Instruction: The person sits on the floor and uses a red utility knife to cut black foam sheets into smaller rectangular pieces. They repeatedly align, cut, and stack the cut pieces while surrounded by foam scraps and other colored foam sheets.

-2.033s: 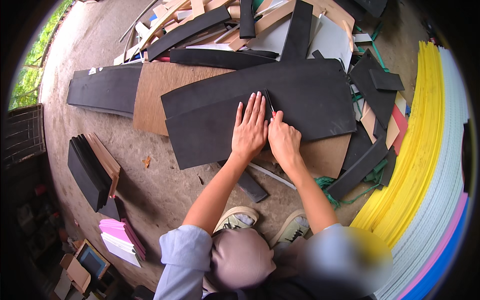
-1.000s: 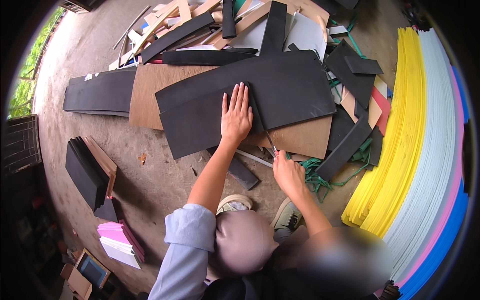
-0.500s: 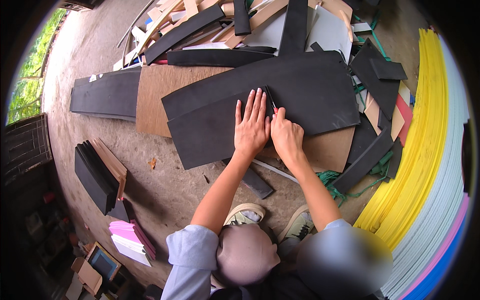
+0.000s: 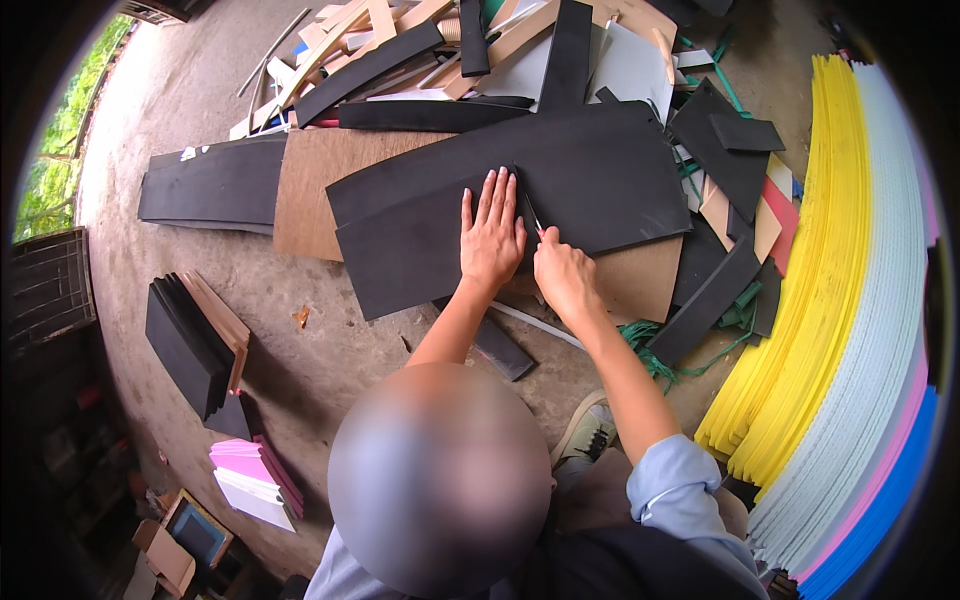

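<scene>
I find the cutter's (image 4: 541, 228) handle mostly enclosed by the right hand (image 4: 566, 274); only a bit of red and the thin blade show. Where the blade tip meets the black material, I cannot make out the contact. A round blur covers the lower middle and hides the left elbow and one foot; one shoe (image 4: 584, 430) shows. The dark lens rim cuts off the outer corners.

The left hand (image 4: 491, 238) lies flat, fingers extended, on the smaller black sheet (image 4: 400, 252). The right hand is closed around the cutter, just beside the left. The smaller sheet overlaps the larger black sheet (image 4: 612, 172); both rest on a wooden board (image 4: 304, 190) on the concrete floor (image 4: 320, 345). An offcut heap (image 4: 385, 50) lies beyond. Yellow sheets (image 4: 815, 290) stand stacked at right; at left I see a pink-and-white stack (image 4: 255, 478).
</scene>
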A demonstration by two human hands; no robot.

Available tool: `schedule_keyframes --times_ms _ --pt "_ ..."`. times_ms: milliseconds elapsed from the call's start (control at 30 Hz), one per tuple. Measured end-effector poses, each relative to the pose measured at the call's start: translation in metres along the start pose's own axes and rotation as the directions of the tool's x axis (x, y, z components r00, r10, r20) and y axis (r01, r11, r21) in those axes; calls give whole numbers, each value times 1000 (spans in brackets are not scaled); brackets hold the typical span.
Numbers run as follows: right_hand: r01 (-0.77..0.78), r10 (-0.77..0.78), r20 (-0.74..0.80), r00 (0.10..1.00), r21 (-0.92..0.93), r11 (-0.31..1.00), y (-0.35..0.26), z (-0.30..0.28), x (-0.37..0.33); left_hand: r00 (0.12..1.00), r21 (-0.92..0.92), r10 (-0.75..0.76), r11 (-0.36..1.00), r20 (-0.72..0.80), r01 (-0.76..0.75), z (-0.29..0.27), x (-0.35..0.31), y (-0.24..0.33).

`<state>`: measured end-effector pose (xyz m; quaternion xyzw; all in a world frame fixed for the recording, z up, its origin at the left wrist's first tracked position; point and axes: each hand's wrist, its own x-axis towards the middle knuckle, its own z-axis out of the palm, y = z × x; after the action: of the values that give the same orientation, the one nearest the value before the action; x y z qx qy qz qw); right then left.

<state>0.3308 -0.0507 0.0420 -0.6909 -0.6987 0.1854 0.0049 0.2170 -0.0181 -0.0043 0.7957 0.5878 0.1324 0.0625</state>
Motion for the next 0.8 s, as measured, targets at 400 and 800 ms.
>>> schedule_keyframes --times_ms 400,800 --pt "-43 44 34 998 -52 998 23 24 -94 999 54 14 998 -37 -12 5 -5 3" --pt "-168 90 237 967 334 928 50 -50 -58 996 -139 44 989 -72 -54 -4 -6 -15"
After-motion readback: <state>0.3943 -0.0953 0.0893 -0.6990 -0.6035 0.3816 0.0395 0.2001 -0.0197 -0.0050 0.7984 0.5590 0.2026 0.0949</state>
